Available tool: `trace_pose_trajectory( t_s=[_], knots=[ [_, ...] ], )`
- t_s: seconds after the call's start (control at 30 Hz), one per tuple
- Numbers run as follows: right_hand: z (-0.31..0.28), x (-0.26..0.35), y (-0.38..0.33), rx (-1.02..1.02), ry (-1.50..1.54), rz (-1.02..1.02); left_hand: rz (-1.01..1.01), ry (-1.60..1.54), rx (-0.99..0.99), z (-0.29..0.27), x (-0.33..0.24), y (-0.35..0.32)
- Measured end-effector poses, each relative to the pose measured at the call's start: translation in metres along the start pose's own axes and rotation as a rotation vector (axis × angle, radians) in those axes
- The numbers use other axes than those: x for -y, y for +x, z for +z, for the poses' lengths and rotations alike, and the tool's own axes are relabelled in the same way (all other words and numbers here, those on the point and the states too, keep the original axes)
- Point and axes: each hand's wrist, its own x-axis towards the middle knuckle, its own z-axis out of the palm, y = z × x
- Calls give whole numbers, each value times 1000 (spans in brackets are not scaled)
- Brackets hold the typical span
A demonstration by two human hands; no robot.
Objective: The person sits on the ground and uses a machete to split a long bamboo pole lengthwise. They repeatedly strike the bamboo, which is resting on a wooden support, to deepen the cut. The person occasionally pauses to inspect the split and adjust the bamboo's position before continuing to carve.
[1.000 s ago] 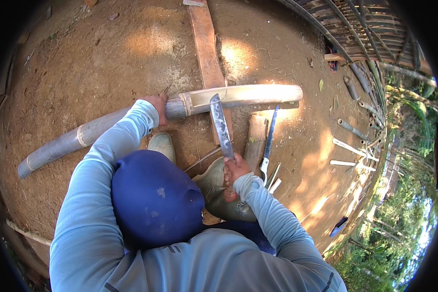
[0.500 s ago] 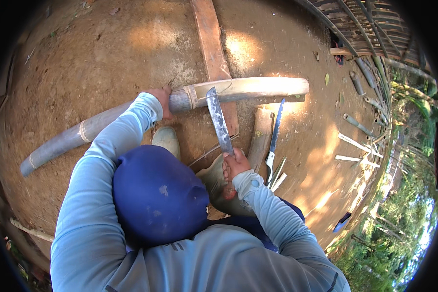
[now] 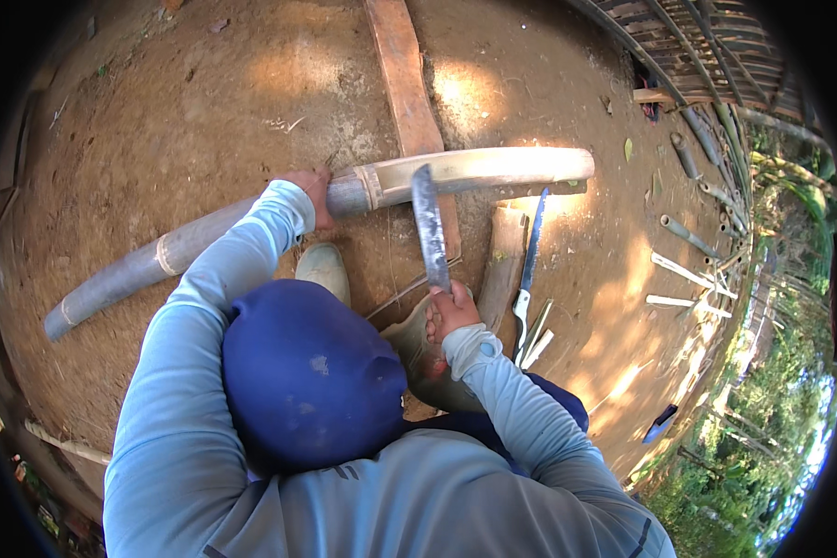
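Note:
A long, thick bamboo pole (image 3: pixel 346 195) lies crosswise in front of me, grey-skinned on the left and scraped pale on its right-hand length. My left hand (image 3: pixel 314 193) is closed around it, just left of a node near the middle; part of the fingers is hidden behind the pole. My right hand (image 3: pixel 449 312) grips a machete (image 3: pixel 429 223) whose handle is mostly covered by the fingers. Its blade points away from me, with the tip over the near edge of the pale section; whether it touches cannot be told.
A wooden plank (image 3: pixel 405 84) runs under the pole. To the right are a short log (image 3: pixel 503 256), a handsaw (image 3: pixel 534 246) and pale split pieces (image 3: pixel 537 349). Several bamboo lengths (image 3: pixel 688 237) lie farther right. My boots (image 3: pixel 324 270) and blue-clad knee (image 3: pixel 312 372) are close by.
The machete tip has shifted slightly right along the bamboo pole. A thin curled strand beside the blade is gone, and pale shavings now lie on the ground beyond the pole.

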Motion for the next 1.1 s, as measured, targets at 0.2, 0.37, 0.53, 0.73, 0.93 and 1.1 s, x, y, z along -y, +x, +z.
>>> trace_pose_trajectory(
  t_s=[0.2, 0.37, 0.53, 0.73, 0.93, 1.1],
  knots=[
    [-16, -1, 2, 77, -137, -49, 17, -8, 15, 2, 6, 7],
    [-27, 3, 14, 42, -65, -76, 12, -16, 63, -10, -1, 7],
    [-56, 28, 49, -138, 227, -68, -2, -33, 81, -12, -4, 9],
    [-126, 49, 95, -194, 237, -125, 18, -53, 125, -13, 4, 24],
    [-149, 70, 114, -240, 313, -180, 54, -100, 108, -9, 10, 31],
    [-136, 72, 108, -203, 265, -173, 79, -104, 86, -1, 18, 36]
  ],
)
